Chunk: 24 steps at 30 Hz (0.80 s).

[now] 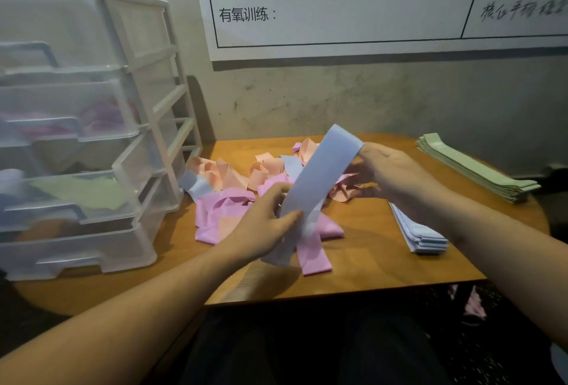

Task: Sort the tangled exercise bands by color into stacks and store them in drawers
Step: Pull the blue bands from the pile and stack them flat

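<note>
A light blue band (322, 175) is stretched at a slant above the table between both hands. My left hand (264, 225) grips its lower end and my right hand (390, 172) holds its upper end. Under it lies a tangled heap of pink bands (221, 215) and peach bands (215, 171), with another blue band (195, 185) at the heap's left. A flat stack of blue bands (421, 237) lies below my right wrist. A stack of green bands (473, 169) rests at the table's right edge.
A clear plastic drawer unit (92, 139) stands at the left on the wooden table (368, 268), its drawers pulled out, with pink, green and blue bands inside. A whiteboard (353, 6) hangs on the wall behind. Something pink (473, 304) lies on the floor at the right.
</note>
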Motion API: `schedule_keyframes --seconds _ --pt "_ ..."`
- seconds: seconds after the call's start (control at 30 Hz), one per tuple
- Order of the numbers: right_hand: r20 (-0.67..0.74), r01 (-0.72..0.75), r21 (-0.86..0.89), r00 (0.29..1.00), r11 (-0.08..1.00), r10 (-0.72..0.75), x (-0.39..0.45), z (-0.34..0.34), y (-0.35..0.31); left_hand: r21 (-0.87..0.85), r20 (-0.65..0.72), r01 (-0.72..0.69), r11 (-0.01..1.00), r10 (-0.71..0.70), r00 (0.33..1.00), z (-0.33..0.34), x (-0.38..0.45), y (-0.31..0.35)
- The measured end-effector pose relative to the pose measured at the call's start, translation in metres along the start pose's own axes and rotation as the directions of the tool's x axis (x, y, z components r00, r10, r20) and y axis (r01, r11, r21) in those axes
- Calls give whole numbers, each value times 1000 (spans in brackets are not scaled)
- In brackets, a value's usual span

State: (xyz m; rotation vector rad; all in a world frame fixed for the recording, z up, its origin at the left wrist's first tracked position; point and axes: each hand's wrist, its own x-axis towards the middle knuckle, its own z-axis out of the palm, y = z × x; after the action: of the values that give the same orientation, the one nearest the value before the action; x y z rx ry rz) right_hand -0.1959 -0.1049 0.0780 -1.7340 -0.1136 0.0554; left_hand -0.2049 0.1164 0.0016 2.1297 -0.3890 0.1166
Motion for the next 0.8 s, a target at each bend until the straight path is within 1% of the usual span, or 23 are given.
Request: schedule_keyframes --seconds 0.07,0.1,0.17,0.2,0.3,0.37,0.43,0.5,0.57,0.63,0.7,0.8 --pt "25 2 89 1000 996 -4 0 -1 -2 89 26 10 996 -13 1000 0 3 -1" --pt "41 16 109 999 994 -21 0 -2 -3 103 51 17 995 -23 998 -1 4 -1" --pt "95 59 117 993 991 -70 -2 -3 -6 47 72 19 999 -22 997 -1 8 -1" --pt "118 76 128 989 989 -91 -3 -4 -6 -10 50 14 1000 -13 999 -1 10 3" --pt "168 95 156 978 983 -122 -7 -5 -7 -167 -80 -33 985 20 997 -2 18 22" --pt "191 86 171 974 982 -118 -7 -5 -6 -210 -142 -96 973 67 988 -4 27 34" --pt "185 50 211 979 976 -90 -7 -5 -6 -233 -164 -166 958 130 978 -5 36 44" --pt "203 8 282 977 959 -68 -7 -7 -5 -215 -185 -210 954 171 968 -7 43 52" --pt "226 -43 387 973 921 -49 -9 -9 -5 -251 -195 -214 944 167 966 -9 47 60" --pt "209 -58 441 977 896 -40 -10 -12 -6 -262 -200 -215 941 165 966 -11 48 65" --pt "154 -12 389 987 921 -52 -10 -13 -5 -227 -175 -204 952 166 970 -12 45 69" --pt "125 15 349 990 937 -62 -9 -13 -3 -212 -141 -207 955 179 974 -12 38 78"
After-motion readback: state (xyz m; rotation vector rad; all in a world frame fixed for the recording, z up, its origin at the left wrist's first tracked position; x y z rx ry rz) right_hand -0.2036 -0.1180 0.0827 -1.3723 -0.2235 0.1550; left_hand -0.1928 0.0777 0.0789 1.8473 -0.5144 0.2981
